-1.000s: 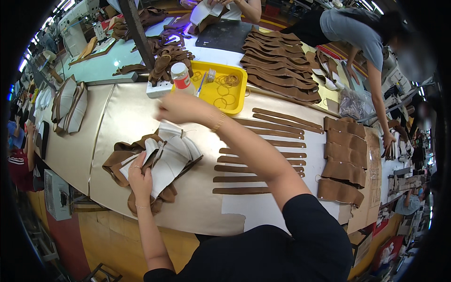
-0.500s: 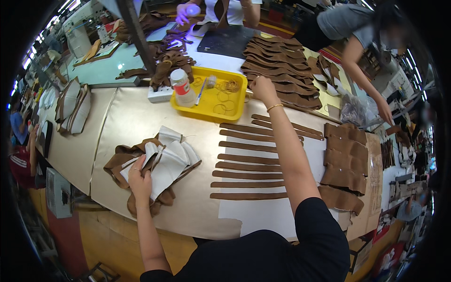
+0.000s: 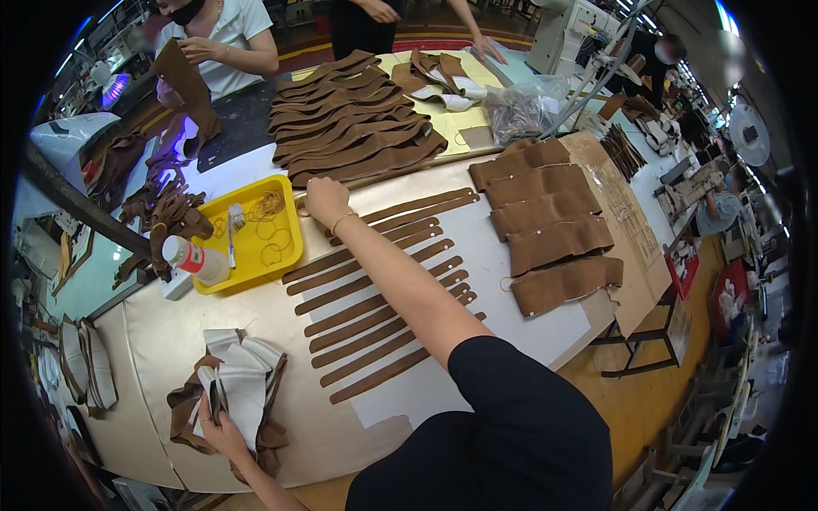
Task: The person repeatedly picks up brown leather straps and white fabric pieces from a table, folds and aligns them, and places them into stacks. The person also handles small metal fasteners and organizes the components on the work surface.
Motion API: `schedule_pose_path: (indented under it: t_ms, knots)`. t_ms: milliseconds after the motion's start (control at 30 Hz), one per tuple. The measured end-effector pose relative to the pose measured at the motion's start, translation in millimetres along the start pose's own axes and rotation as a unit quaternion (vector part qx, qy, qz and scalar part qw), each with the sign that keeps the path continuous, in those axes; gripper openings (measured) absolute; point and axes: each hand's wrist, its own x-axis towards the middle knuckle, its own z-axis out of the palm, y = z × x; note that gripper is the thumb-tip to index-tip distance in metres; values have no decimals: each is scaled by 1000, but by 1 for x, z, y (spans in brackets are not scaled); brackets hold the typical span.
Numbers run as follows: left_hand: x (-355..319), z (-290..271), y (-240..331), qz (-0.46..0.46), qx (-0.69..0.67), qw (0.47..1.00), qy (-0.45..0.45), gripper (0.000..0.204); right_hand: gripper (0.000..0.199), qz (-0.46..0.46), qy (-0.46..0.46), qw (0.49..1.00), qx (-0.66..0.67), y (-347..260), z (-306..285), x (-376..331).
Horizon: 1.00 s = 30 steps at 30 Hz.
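Tray (image 3: 288,247) left of strips (image 3: 383,289) — panels (image 3: 550,230) to their right.

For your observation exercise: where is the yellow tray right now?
In the head view, the yellow tray sits on the table's far left side, between the white bottle and the right hand.

The scene is brightly and evenly lit from overhead; strip lights show as bluish-white streaks along the upper left and upper right rim. Shadows are soft and short: a faint one lies under the outstretched forearm on the pale desk (image 3: 170,341), and the brown strips (image 3: 375,298) cast almost none. The desk's glossy beige cover carries a mild sheen, without hard glare. A violet glow (image 3: 115,89) marks a lamp at the upper left. The fisheye lens bends straight desk edges into curves, and a black vignette rings the frame. Detail is sharp at the centre and smears toward the rim, where distant machines blur.
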Motion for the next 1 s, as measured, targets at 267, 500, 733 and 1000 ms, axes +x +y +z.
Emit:
schedule_pose_path:
  t_ms: [267,500,733,1000]
  knots:
    - [-2,1,-11,-5,-44,999,22,46,21,-165,-170,968,-79,-47,-78,7]
    - [2,-8,14,68,37,996,45,32,43,-250,-30,968,18,-87,-78,0]
    - [18,-51,82,20,54,980,192,21,47,-343,-257,883,192,-109,-69,-117]
    - [15,-84,166,222,46,912,342,30,95,-454,-315,662,506,-218,-52,-259]
